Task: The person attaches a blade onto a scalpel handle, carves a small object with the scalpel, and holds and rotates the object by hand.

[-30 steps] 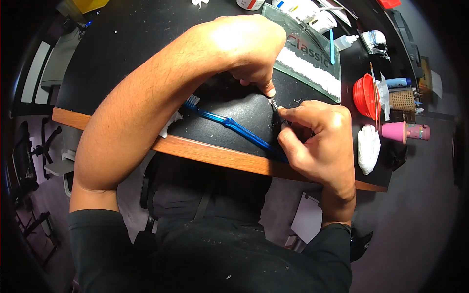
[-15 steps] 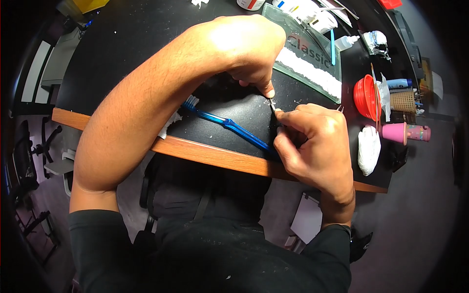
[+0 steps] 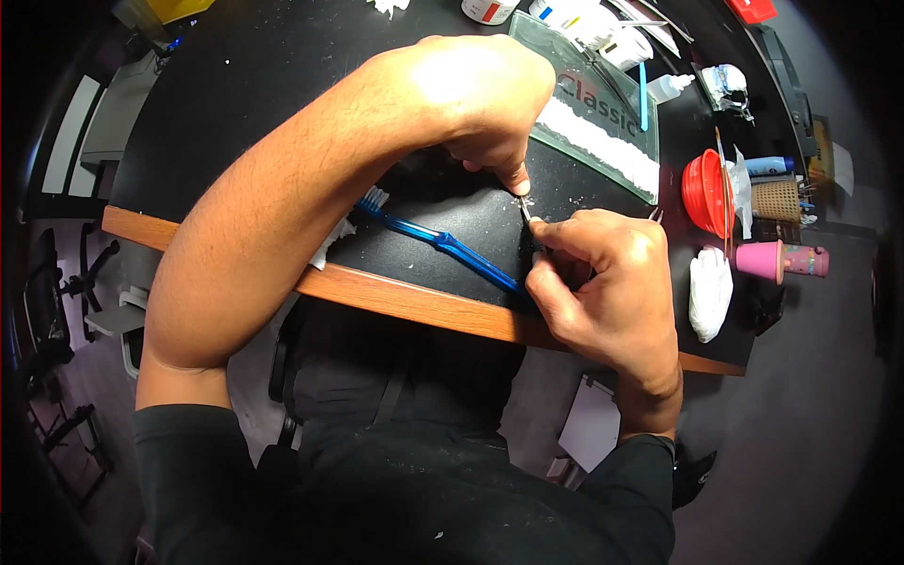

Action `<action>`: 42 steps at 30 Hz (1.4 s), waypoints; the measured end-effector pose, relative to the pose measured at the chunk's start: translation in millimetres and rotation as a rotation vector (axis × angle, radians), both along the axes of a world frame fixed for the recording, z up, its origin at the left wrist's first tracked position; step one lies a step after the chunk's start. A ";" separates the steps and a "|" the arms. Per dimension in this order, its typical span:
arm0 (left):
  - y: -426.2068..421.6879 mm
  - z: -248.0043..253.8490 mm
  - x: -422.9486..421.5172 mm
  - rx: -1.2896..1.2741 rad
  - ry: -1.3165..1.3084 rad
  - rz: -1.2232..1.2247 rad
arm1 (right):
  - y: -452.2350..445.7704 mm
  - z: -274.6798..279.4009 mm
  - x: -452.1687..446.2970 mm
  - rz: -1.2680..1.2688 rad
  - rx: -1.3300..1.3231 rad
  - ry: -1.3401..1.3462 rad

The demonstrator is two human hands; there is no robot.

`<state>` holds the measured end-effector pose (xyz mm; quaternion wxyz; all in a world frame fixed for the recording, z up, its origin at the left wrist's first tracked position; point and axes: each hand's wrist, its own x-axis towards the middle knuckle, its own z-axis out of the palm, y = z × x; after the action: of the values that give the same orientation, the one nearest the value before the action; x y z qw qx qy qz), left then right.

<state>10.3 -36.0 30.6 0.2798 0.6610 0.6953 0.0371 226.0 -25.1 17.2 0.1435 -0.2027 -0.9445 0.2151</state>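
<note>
My right hand (image 3: 612, 278) pinches a thin metal tool (image 3: 525, 209), whose narrow end shows between its fingertips and my left thumb. The rest of the tool is hidden in the grip. From the left, my left hand (image 3: 499, 113) arches over with its fingers curled under and its thumb pointing down at the tool's tip. Whatever those curled fingers hold is out of sight. White crumbs (image 3: 529, 201) lie around the tip on the black tabletop (image 3: 461, 212). A blue toothbrush (image 3: 443, 239) lies near the wooden edge, its handle end close to my right hand.
Behind my hands lies a glass slab (image 3: 621, 118) bearing a strip of white powder. To the right are a red bowl (image 3: 702, 193), a white wad (image 3: 709, 292), a pink cup (image 3: 759, 261) and a woven holder (image 3: 776, 199). White jars (image 3: 624, 47) stand at the back.
The view has shifted very slightly. Both hands keep nearly the same pose, with the left thumb still at the tool's tip.
</note>
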 end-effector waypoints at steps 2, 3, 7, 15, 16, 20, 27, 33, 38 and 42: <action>0.7 -1.4 -0.9 0.013 0.012 -0.008 | 0.7 -0.3 0.1 -0.008 -0.004 0.010; 1.0 -2.1 -1.2 0.019 0.007 -0.009 | 0.5 0.9 -0.1 -0.013 0.001 0.003; 1.0 -3.8 -1.4 0.020 0.002 -0.012 | -1.4 0.7 -1.4 -0.014 0.006 -0.009; 1.0 0.0 -0.3 -0.012 0.005 -0.012 | -3.8 3.4 -2.1 -0.035 -0.010 0.000; 1.3 -0.6 -0.5 -0.007 0.013 -0.016 | -5.0 2.9 -2.6 -0.052 -0.020 0.001; 0.5 -3.1 -1.3 0.023 0.014 -0.005 | -5.2 0.7 -2.7 -0.065 -0.030 -0.012; -1.1 1.3 -2.2 0.012 0.013 -0.035 | -5.6 2.5 -3.0 -0.072 -0.044 0.034; -4.9 12.3 -14.3 -0.028 -0.041 -0.114 | -0.3 -0.4 -3.7 0.109 0.067 0.038; -4.5 17.1 -22.9 -0.011 -0.075 -0.092 | 4.0 -0.8 -1.5 0.115 0.073 -0.011; -4.7 15.9 -23.4 0.005 -0.052 -0.078 | 6.4 1.2 1.8 0.005 0.014 -0.042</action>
<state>-13.1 -40.7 46.5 0.2974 0.6871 0.6614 0.0449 227.8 -18.8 18.4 0.1247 -0.2039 -0.9493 0.2044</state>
